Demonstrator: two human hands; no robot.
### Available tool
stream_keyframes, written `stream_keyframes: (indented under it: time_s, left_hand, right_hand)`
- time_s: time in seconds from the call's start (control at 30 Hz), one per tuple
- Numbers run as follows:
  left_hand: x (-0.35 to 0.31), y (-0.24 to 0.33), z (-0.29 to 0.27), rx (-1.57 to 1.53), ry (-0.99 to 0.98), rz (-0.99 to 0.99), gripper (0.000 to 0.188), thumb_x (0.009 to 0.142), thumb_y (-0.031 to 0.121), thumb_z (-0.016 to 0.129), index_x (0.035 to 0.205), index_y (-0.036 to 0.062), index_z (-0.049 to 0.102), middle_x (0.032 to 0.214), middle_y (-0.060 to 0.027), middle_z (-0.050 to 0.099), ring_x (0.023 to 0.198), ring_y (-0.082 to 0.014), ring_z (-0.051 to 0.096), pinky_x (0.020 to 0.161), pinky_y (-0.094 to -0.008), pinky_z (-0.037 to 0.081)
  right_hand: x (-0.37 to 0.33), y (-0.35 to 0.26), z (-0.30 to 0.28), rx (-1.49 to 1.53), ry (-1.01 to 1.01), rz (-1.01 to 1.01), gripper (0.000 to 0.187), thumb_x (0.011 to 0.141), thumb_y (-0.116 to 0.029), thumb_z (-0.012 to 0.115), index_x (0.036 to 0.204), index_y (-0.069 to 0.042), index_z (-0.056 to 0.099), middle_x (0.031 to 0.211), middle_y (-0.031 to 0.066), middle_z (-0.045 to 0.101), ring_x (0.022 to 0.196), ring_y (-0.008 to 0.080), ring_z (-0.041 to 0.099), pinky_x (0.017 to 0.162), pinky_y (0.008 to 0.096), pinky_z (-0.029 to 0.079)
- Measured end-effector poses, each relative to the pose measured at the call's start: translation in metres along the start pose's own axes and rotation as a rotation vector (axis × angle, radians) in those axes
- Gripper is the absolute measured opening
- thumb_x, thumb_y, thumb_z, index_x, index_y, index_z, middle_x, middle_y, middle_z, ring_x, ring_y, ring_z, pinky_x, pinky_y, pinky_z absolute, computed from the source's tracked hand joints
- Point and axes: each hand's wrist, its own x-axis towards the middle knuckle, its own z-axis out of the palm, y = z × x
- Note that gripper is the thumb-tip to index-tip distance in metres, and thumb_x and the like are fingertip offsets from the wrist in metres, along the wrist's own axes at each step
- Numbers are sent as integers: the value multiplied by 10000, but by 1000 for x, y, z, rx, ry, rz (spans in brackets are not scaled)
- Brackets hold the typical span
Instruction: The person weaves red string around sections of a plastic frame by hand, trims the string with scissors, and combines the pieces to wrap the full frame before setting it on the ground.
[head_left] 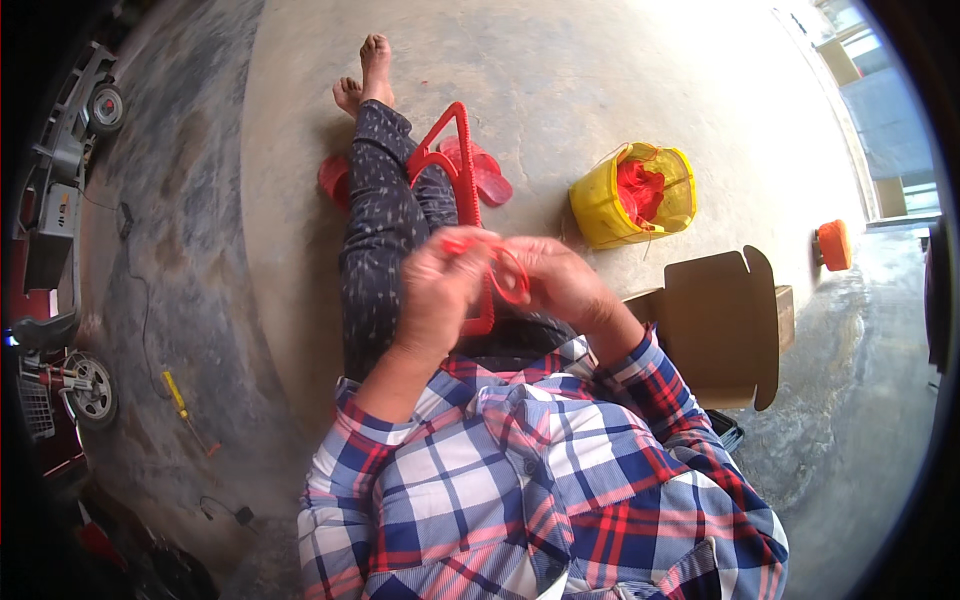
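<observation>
Red strand [517, 296]: centre of view, looped between left hand [440, 280] and right hand [556, 278], both pinched on it. I would keep tension even (blur hides exact fingertip contact), loop clear of red plastic frame [467, 182] behind.

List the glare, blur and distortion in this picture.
Head view: glare whitens the floor at upper right; head view: left hand, right hand and red strand look slightly blurred; head view: fisheye bending toward the rim, black corners.
</observation>
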Motion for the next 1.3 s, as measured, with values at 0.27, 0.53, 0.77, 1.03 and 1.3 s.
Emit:
stream_keyframes:
  time_s: [0.27,0.53,0.77,1.03,1.3]
  left_hand:
    - [10,-5,-44,1207,48,459,141,722,-54,628,831,27,663,852,-132,611,754,-303,614,669,-355,505]
    - [19,-36,-29,267,-15,-158,225,777,-2,627,986,-12,546,856,-118,669,704,-202,658,651,-300,509]
    - [46,-32,-35,265,143,-73,273,812,39,564,1083,27,526,893,-50,608,794,-138,585,757,-284,484]
    - [54,-56,-34,-189,-38,-329,342,790,87,487,1130,60,515,831,-7,557,680,-110,490,672,-238,420]
    - [46,-38,-16,-281,1,-343,350,790,61,484,1138,42,512,856,-2,579,688,-112,508,660,-237,417]
  right_hand:
    - [33,-5,-43,-522,315,-20,71,914,-119,566,937,-71,614,750,-57,550,659,23,487,562,185,403]
    - [29,22,-29,-823,229,-181,197,786,-64,727,945,-14,622,856,21,641,804,101,565,748,278,482]
    - [-17,-59,-62,-80,377,-632,65,830,-54,572,851,-99,615,995,64,603,886,179,586,779,290,487]
    - [-49,-78,-103,18,467,-636,62,858,-105,512,919,-107,522,601,-58,359,456,33,294,374,202,225]
    - [11,-7,-1,-451,397,-175,126,958,-200,533,978,-76,550,640,-55,451,520,34,383,458,193,293]
